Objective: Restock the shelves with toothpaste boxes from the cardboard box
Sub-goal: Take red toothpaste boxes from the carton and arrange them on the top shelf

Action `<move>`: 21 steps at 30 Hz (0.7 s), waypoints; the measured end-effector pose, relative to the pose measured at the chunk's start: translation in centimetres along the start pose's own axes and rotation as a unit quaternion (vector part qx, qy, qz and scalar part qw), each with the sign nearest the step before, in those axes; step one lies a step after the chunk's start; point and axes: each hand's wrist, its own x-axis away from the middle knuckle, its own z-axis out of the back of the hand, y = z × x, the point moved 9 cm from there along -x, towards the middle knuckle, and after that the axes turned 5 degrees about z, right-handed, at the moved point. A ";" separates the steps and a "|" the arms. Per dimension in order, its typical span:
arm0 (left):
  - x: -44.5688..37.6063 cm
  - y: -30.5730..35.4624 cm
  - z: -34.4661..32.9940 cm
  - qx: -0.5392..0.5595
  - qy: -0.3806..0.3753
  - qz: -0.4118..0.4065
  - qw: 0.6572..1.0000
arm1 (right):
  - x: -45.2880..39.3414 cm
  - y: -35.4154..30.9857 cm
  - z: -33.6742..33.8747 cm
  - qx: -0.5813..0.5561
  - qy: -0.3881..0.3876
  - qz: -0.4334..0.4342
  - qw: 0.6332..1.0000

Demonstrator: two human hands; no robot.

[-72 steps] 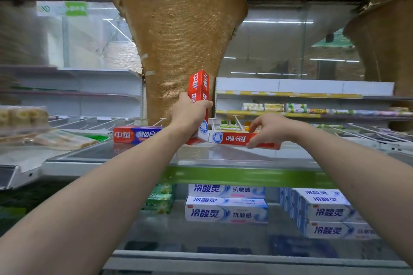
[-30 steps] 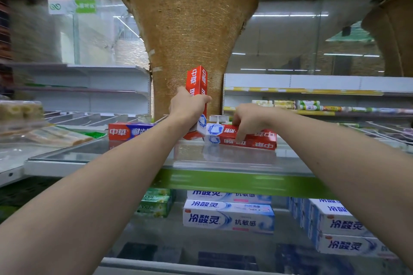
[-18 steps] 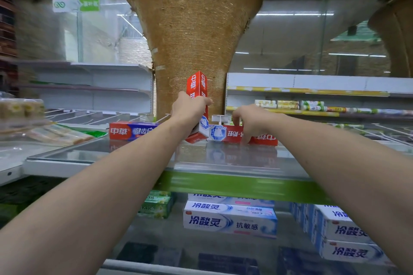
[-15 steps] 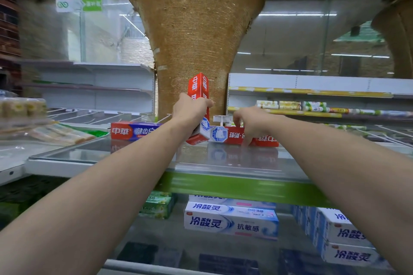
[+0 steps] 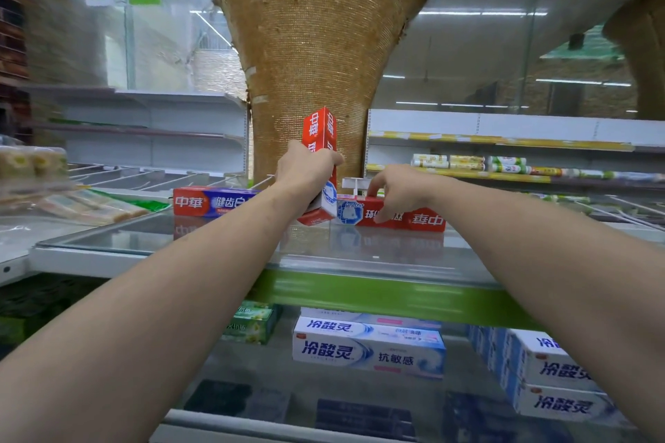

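Head view: left hand [image 5: 306, 169] grips an upright red toothpaste box [image 5: 319, 135], hiding its middle; right hand [image 5: 399, 189] pinches a flat box [image 5: 396, 218] on the glass shelf [image 5: 216, 244]; its lettering reads upside down.

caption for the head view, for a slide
Left hand holds a red toothpaste box upright while the right hand sets another flat on the glass shelf.
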 end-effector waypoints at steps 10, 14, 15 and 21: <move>0.3 0.2 1.8 0.029 0.051 -0.003 0.998 | 0.9 2.8 4.2 -0.420 0.205 -0.100 0.879; 0.5 0.2 1.5 0.010 0.049 -0.007 0.999 | 1.4 2.3 3.4 -0.530 0.189 -0.091 0.821; 0.6 0.2 1.4 0.004 0.048 -0.008 0.999 | 1.6 2.4 3.2 -0.547 0.187 -0.090 0.811; 0.9 0.2 1.1 -0.014 0.037 -0.014 0.999 | 3.4 4.3 4.9 -0.609 0.270 -0.073 0.743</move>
